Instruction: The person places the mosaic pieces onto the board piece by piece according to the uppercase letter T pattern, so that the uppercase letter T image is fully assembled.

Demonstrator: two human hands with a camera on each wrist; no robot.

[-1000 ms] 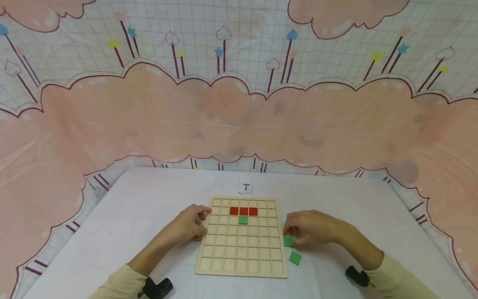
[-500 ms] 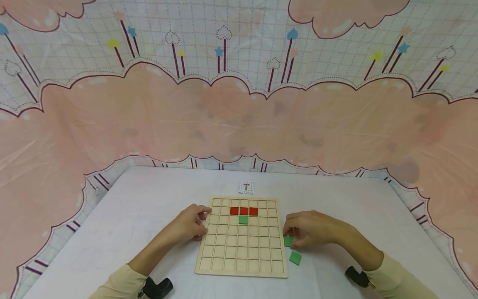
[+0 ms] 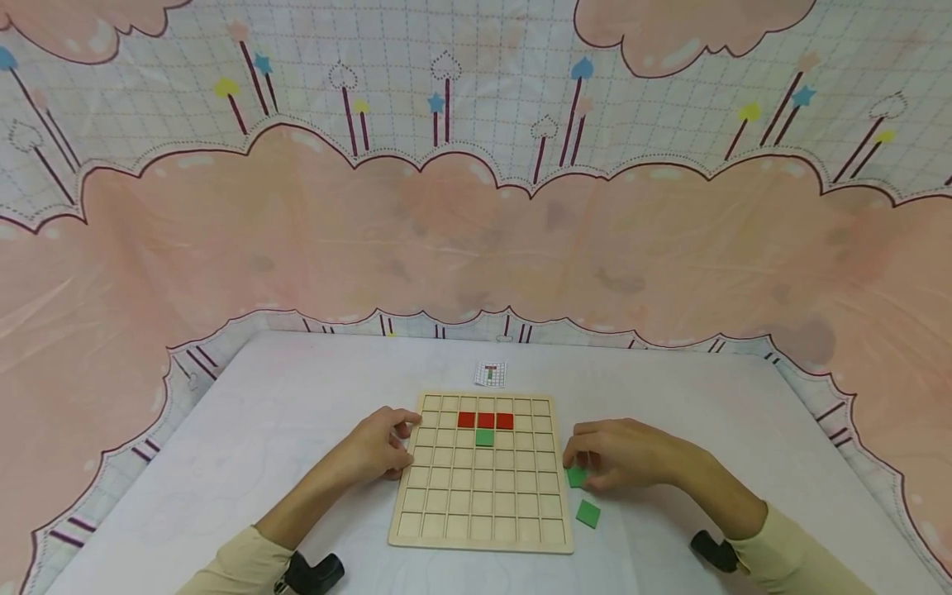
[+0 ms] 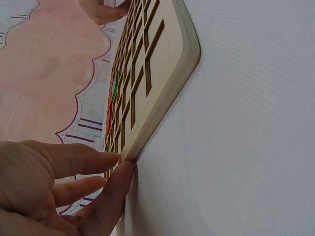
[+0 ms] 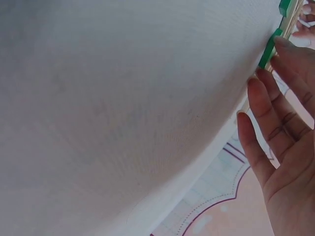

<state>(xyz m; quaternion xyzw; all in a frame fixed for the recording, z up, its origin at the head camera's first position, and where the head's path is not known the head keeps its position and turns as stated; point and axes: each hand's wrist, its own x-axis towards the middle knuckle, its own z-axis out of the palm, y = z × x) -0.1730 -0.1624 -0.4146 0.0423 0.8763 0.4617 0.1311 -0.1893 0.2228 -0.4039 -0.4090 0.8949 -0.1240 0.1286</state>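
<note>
White table — gridded wooden board — right fingers pinching square green tile

The right grip hides part of the farther loose green tile, the card's finer marks are too small for me to read, and the head view crops both sleeves.

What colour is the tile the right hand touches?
Green. The tile shows best in the right wrist view.
</note>
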